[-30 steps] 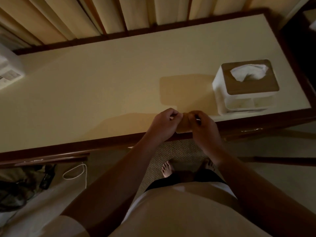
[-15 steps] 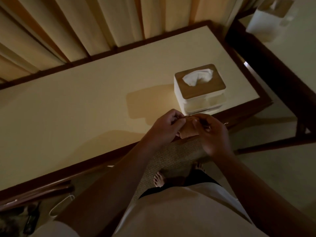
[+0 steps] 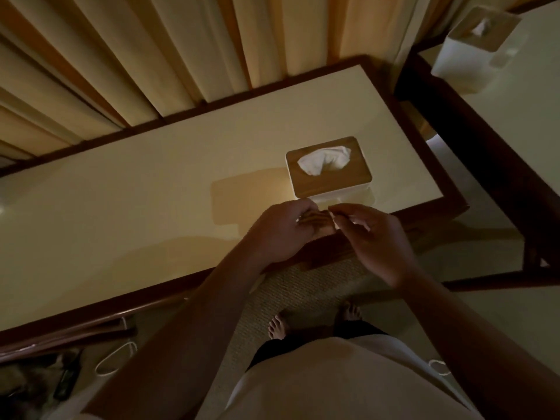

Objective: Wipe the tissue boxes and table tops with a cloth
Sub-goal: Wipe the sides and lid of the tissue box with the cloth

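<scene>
A small folded cloth (image 3: 318, 221) is held in the air just in front of the tissue box (image 3: 328, 168), over the near edge of the table (image 3: 151, 192) on which the box stands. From here, the cloth could be dropped to the floor if one hand were released before the other had a firm hold, since it is bunched small and only partly gripped. The light box could also be pushed toward the table's right end by a hard wipe if it were not steadied. The cloth is enclosed by the curled fingers of the left hand (image 3: 281, 231). Its right edge appears to be pinched between thumb and forefinger of the right hand (image 3: 375, 237), whose other fingers are loosely spread; the dim light leaves that pinch uncertain. Neither box nor table is touched. Well beyond the box, to its upper right, a second box (image 3: 472, 50) is seen on another table (image 3: 530, 110).
</scene>
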Demonstrator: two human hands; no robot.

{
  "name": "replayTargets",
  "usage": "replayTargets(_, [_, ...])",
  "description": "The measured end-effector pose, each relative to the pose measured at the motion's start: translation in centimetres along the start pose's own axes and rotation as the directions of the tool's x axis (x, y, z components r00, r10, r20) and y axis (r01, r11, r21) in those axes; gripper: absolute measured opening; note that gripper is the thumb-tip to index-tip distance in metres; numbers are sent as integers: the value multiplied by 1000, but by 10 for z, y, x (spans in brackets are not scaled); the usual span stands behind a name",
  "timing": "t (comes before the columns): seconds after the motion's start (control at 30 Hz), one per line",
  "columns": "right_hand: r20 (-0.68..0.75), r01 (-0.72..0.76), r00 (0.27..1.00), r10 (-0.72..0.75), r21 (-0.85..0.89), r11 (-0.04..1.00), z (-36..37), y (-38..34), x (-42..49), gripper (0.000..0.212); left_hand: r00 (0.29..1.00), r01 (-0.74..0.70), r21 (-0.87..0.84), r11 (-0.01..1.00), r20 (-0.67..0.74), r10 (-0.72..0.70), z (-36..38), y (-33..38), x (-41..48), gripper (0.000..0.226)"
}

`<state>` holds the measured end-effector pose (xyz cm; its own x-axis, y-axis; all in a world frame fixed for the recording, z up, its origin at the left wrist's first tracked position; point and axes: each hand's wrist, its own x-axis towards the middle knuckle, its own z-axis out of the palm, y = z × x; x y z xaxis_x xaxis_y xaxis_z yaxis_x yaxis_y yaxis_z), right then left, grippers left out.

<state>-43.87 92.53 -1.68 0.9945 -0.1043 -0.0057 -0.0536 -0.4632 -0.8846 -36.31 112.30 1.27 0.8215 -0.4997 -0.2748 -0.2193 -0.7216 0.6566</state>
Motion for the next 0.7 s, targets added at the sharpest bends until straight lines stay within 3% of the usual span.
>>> replayTargets(0.17, [-15,292,951,-308,-283,914,-23,7,46,22,961,47,135,990,-275,-8,13,9,2,37])
replayTargets(0.3, [179,505,861,-476,-409,760,-29,14,108,31,944,60,170,984,-330,0,32,17,13,30])
replayTargets(0.43, [476,622,779,-407,-509,595,-18,18,154,40,918,83,190,978,-398,0,46,20,22,33])
replayTargets(0.5, [561,644,756,-336,-547,535,-13,20,167,46,912,71,287,955,-407,54,51,19,24,30])
replayTargets(0.6, [613,652,739,-280,-546,526,-14,23,176,52,916,121,463,878,-394,82,53,16,28,19])
replayTargets(0.7, [612,659,736,-289,-553,509,-15,24,175,54,961,202,448,871,-263,-87,45,21,32,29])
